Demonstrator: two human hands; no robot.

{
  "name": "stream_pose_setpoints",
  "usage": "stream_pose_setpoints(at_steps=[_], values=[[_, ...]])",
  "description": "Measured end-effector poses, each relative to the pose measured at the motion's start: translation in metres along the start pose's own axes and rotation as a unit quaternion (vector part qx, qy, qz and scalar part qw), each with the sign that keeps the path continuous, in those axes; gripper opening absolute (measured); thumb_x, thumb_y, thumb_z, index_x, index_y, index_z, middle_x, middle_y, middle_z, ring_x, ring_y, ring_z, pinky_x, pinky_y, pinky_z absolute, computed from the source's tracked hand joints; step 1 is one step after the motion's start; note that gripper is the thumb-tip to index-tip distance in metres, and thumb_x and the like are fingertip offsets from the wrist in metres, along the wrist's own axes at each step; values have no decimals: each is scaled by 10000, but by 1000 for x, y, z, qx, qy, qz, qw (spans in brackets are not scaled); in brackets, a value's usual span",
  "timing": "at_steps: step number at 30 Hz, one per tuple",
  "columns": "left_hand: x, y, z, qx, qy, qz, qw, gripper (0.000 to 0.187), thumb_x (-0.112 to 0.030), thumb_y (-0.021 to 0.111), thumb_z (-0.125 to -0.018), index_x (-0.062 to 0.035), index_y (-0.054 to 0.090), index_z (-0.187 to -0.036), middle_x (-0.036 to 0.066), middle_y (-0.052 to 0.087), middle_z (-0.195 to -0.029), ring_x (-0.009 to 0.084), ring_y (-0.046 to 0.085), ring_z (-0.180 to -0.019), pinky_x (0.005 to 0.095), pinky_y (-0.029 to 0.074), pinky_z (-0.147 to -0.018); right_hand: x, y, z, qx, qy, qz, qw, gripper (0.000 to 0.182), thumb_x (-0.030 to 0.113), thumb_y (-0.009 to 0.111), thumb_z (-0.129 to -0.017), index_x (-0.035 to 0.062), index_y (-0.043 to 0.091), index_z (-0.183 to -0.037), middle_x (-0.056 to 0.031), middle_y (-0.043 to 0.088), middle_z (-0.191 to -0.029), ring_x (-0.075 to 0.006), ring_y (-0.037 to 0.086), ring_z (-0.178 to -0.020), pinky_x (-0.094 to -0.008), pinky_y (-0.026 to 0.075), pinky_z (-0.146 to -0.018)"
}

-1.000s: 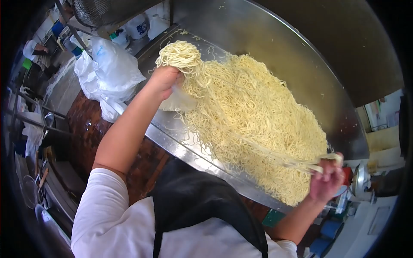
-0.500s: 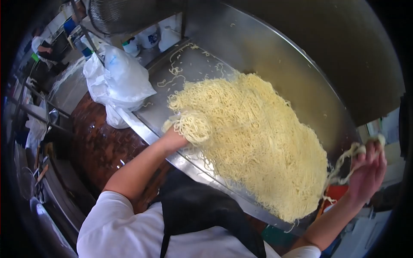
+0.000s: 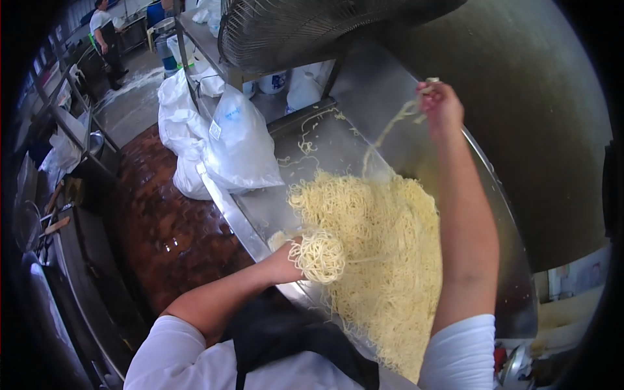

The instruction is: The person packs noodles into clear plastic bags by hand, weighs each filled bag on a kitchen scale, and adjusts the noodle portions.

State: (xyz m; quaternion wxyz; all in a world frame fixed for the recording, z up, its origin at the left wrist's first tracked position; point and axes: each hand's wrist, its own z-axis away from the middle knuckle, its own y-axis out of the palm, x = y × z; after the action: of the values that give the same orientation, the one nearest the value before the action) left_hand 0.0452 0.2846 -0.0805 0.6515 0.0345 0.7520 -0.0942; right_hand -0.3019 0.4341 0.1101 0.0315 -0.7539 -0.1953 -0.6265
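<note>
A big heap of pale yellow noodles [image 3: 383, 260] covers much of the steel table [image 3: 260, 211]. Over its near left side, my left hand [image 3: 286, 263] is closed around a round clump of noodles [image 3: 318, 255], which hides most of the fingers. My right hand [image 3: 444, 107] is raised near the steel back panel [image 3: 406, 81], fingers closed on a few long noodle strands [image 3: 389, 127] that trail down toward the heap. Loose noodle bits lie on the bare metal beyond it.
White plastic bags [image 3: 240, 143] stand at the table's left corner. A large black fan [image 3: 299, 32] overhangs the far end, with white jugs [image 3: 303, 92] below. Wet red floor [image 3: 169, 214] lies to the left. Another person [image 3: 106, 39] stands far off at upper left.
My right hand has swung from the lower right up to the far side, carrying noodle strands. My left hand keeps its clump. The view has shifted, showing more of the fan and bags.
</note>
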Motion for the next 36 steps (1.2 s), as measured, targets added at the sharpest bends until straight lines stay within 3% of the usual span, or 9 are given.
stream_pose_setpoints(at_steps=[5,8,12,18,23,26,29,32,36], values=[[2,-14,-12,17,-7,10,1000,327,-125,706,-768,-37,622,-1072,126,658,-1006,240,625,-899,336,488,-824,-71,24,0,25,157,222,962,358,209,551,-869,26,550,-1177,-109,626,-1082,-187,595,-854,-311,489,-751],[6,-27,-13,53,-89,-117,988,309,-185,671,-794,-54,621,-1069,156,660,-978,277,644,-844,374,507,-764,-110,7,15,93,22,633,768,494,220,581,-840,63,490,-1300,-62,601,-1170,-169,578,-949,-309,475,-795],[-8,-40,-24,46,-115,-388,913,336,-356,639,-770,-120,617,-1008,172,653,-909,367,623,-849,450,510,-709,-72,41,143,363,254,248,861,647,265,657,-813,114,399,-1387,-88,559,-1263,-172,577,-1010,-342,483,-857],[-18,-48,-25,94,-193,-460,861,387,-284,643,-754,-103,594,-1093,165,658,-873,353,637,-797,458,506,-693,-138,48,285,314,78,470,821,429,166,670,-771,66,574,-1176,-183,628,-1076,-289,637,-860,-360,502,-753],[-45,-32,-12,-118,-72,-339,931,499,-77,581,-722,-105,566,-1220,166,650,-829,288,643,-739,358,492,-650,-137,61,295,164,28,363,917,270,168,622,-772,101,663,-1030,-182,657,-968,-356,629,-882,-413,497,-779],[-39,-3,-14,-147,58,-260,952,425,1,526,-758,-99,611,-1162,105,660,-827,135,609,-664,245,454,-609,-144,95,295,309,171,502,789,234,135,577,-792,61,660,-998,-190,660,-950,-302,649,-846,-394,498,-760],[-31,-6,-9,-113,-71,-90,987,374,30,509,-768,-58,623,-1113,59,659,-862,83,590,-664,229,458,-609,-221,86,292,412,113,521,739,333,108,582,-753,92,664,-1076,-156,668,-1004,-323,641,-902,-407,493,-828],[-2,-35,-9,-222,-83,68,969,299,51,507,-764,-20,626,-1028,42,649,-881,83,584,-686,223,469,-625,-115,90,265,458,149,467,742,321,161,620,-762,95,675,-1071,-154,665,-1021,-297,635,-966,-388,482,-876],[-5,-52,-3,-276,-143,179,934,236,17,536,-745,-23,657,-944,11,601,-781,67,509,-661,205,409,-606,-114,62,267,282,41,484,827,699,276,748,-706,50,476,-1308,-192,631,-1103,-314,602,-1034,-390,460,-905]])
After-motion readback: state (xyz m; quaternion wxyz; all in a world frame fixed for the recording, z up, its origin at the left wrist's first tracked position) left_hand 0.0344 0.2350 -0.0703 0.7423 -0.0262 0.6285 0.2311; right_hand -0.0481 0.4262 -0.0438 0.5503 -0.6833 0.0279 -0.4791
